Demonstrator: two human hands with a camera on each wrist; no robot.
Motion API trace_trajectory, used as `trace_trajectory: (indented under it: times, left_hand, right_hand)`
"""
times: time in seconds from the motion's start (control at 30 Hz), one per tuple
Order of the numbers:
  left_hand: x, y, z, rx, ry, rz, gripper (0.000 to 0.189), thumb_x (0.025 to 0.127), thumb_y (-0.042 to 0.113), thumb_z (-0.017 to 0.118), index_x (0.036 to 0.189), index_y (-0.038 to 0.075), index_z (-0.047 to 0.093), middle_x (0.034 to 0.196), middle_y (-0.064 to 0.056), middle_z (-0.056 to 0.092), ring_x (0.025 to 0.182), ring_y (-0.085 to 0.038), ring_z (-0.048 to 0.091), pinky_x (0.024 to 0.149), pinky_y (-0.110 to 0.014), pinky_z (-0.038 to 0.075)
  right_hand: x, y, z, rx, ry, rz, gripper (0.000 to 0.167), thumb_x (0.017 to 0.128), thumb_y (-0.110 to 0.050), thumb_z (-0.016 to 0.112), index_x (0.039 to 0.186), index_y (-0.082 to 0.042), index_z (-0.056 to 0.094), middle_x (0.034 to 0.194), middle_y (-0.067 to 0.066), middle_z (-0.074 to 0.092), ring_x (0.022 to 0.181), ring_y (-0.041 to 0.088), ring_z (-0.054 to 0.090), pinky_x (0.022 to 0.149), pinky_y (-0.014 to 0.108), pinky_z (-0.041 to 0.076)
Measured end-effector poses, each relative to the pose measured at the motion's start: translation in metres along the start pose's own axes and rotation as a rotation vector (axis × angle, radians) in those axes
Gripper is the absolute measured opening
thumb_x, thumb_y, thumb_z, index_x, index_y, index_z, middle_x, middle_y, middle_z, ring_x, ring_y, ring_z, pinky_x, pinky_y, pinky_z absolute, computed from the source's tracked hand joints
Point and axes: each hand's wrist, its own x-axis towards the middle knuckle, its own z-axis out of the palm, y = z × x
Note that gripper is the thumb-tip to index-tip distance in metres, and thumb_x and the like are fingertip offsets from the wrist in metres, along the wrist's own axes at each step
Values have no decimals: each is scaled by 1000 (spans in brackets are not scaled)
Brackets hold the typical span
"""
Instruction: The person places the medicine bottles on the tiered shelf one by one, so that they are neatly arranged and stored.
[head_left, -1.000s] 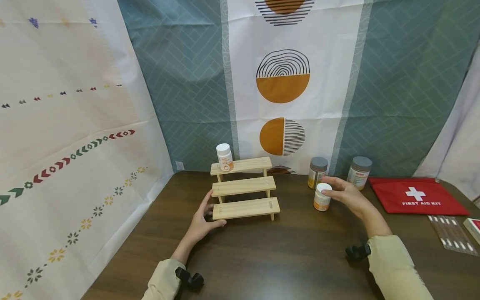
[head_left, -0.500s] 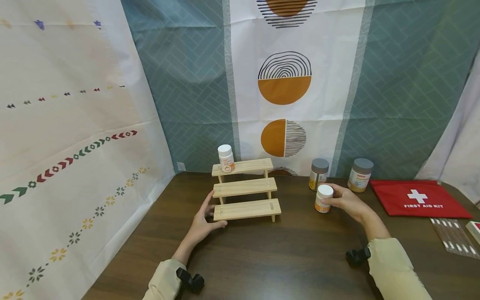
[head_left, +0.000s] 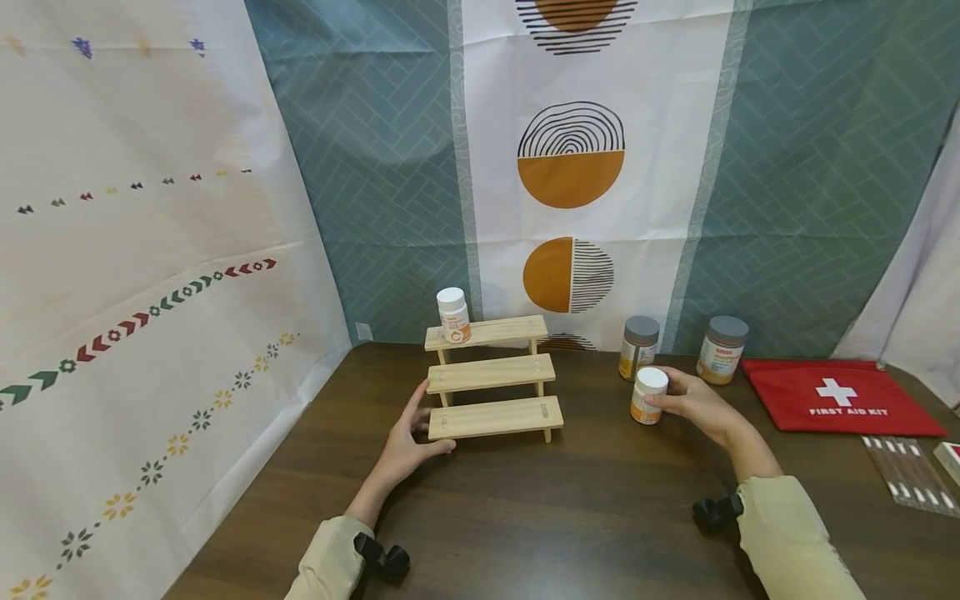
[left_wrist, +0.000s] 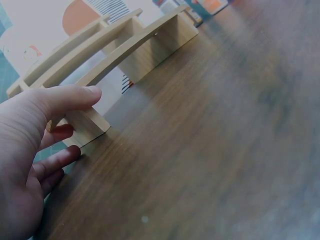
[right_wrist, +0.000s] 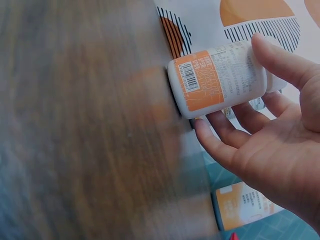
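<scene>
At the left end of a three-tier wooden display stand, my left hand holds on with the thumb at the lowest step and the fingers around its end. The left wrist view shows that thumb lying over the edge of the wood. My right hand grips a white pill bottle with an orange label, thumb on one side and fingers on the other. In the right wrist view the bottle's base is close to the tabletop. A similar white bottle stands on the left of the top step.
Two grey-capped bottles stand at the back, one behind the gripped bottle and another farther right. A red first aid pouch, a pack of cotton swabs and a box edge lie right. Fabric hangs behind the table.
My right hand has lowered from near the cap and closed its fingers round the bottle's side. The left hand keeps its place on the stand. The head view has shifted slightly.
</scene>
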Motion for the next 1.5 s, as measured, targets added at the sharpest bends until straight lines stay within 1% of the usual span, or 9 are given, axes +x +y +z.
trace_trajectory:
  times: [0.33,0.53,0.73,0.83,1.03,1.2,1.3,1.4,1.5]
  left_hand:
    - [1,1,3,5,0,7,108,73,6,84,156,28,20,126,-18,64,97,-22,63,90,-32,47]
    - [1,0,-1,18,7,4,108,73,5,84,156,28,20,126,-19,64,97,-22,63,89,-31,47]
    - [6,0,-1,16,7,31,106,74,6,84,156,27,20,125,-19,64,97,-23,64,88,-31,47]
    - [5,-1,0,13,-3,25,106,74,7,84,157,27,20,125,-19,64,97,-24,64,88,-32,47]
    - [1,-1,1,15,7,8,107,73,5,84,156,26,21,123,-18,65,96,-21,63,87,-30,47]
    - [1,-1,1,10,-2,29,106,74,7,84,157,25,20,123,-19,65,95,-20,63,87,-29,47]
    - [-1,-3,0,2,2,27,106,73,5,84,157,23,21,122,-19,65,92,-18,63,86,-28,47]
    - [-2,-3,0,-9,8,27,107,72,4,85,156,22,22,120,-19,66,90,-15,63,85,-26,47]
    - [-1,-3,0,-17,12,35,107,72,5,85,156,23,22,120,-19,66,89,-15,64,85,-25,47]
  right_hand:
    - [-2,-3,-1,11,-1,4,73,98,-26,56,152,6,18,146,35,33,133,44,38,105,56,40]
    - [1,-13,5,25,-1,-7,72,98,-25,56,152,6,18,147,35,33,133,43,38,107,55,39]
    - [4,-24,5,38,29,-19,73,97,-26,57,153,2,20,146,33,35,132,41,39,108,57,37]
    - [1,-30,7,28,40,-47,70,97,-24,58,152,3,22,142,32,40,124,33,46,106,58,37]
    - [-7,-49,14,31,83,-106,67,97,-23,59,151,0,28,136,24,48,107,5,50,105,57,36]
    - [-11,-65,19,69,135,-140,67,98,-25,59,153,-4,28,126,0,54,104,-4,50,100,44,42]
    - [-9,-72,24,83,143,-144,66,98,-26,58,153,-6,28,123,-6,53,107,-1,51,97,40,43]
    - [-2,-80,29,85,150,-147,66,98,-27,58,153,-7,28,132,7,53,117,14,51,102,50,40]
    - [8,-91,31,79,153,-168,66,98,-26,58,154,-7,27,142,23,45,127,33,46,108,60,32]
